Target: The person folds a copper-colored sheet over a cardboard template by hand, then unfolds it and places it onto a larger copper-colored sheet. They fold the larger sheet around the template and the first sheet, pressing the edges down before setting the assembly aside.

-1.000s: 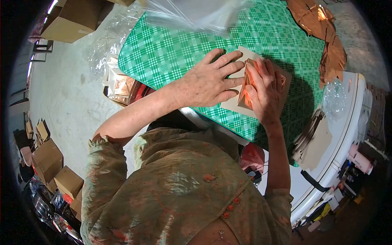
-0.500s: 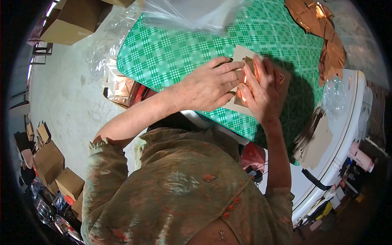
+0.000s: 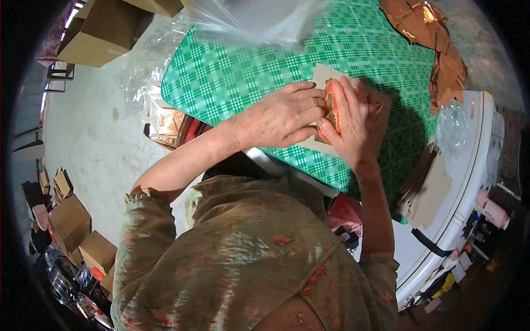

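My left hand [image 3: 284,115] reaches across the table edge, its fingertips pinching the near-left side of a crinkled piece of copper-coloured foil [image 3: 333,115]. Over the foil's right side lies my right hand [image 3: 353,118], fingers long and close together, thumb apart, with foil between thumb and fingers. Both hands cover much of the foil, so its full shape is hidden. Beneath it is a beige card sheet [image 3: 327,73], flat on the green checked tablecloth [image 3: 243,77].
Clear plastic sleeves [image 3: 254,19] lie at the table's far side. Brown-copper foil [image 3: 441,69] hangs at the right edge. Beige card pieces [image 3: 430,190] lie on a white surface [image 3: 400,248] at right. A box with shiny foil [image 3: 165,118] stands left; cardboard boxes [image 3: 69,220] sit on the floor.
The foil between my hands looks more crumpled and raised than before. My right fingers have drawn closer together, and my left fingers have curled slightly at the foil's edge.
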Demonstrator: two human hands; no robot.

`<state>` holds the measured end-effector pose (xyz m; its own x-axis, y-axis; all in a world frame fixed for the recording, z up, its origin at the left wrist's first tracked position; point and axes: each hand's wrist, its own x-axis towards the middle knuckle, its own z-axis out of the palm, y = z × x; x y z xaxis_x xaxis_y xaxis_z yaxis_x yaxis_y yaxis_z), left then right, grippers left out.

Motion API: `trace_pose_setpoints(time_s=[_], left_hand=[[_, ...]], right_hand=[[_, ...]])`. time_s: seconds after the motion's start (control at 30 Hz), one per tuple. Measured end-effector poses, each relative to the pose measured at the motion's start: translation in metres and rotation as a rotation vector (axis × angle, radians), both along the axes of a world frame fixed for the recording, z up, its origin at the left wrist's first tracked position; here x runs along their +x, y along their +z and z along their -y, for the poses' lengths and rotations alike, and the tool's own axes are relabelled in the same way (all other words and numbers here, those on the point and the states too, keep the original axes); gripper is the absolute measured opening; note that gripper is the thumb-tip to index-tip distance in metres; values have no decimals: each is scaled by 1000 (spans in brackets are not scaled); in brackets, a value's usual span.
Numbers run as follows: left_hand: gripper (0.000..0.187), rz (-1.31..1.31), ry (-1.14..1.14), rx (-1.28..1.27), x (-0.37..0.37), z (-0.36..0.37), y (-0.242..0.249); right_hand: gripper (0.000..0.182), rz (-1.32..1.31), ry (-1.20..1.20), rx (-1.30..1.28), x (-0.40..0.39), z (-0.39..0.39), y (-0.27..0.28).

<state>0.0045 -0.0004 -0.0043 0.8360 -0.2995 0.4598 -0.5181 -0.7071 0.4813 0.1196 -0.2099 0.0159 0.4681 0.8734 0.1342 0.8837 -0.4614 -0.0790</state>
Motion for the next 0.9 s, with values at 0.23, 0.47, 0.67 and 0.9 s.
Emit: trace_pose_setpoints(time_s=[0.23, 0.47, 0.67, 0.9], left_hand=[[40, 32, 148, 101, -10, 11, 5], [32, 1, 187, 46, -7, 14, 2], [36, 18, 287, -108, 9, 24, 4], [42, 15, 391, -90, 11, 14, 2]], right_hand=[[85, 48, -24, -21, -3, 0, -1], [85, 38, -18, -46, -4, 2, -3], [87, -17, -4, 2, 1, 7, -18], [94, -23, -26, 47, -1, 3, -13]])
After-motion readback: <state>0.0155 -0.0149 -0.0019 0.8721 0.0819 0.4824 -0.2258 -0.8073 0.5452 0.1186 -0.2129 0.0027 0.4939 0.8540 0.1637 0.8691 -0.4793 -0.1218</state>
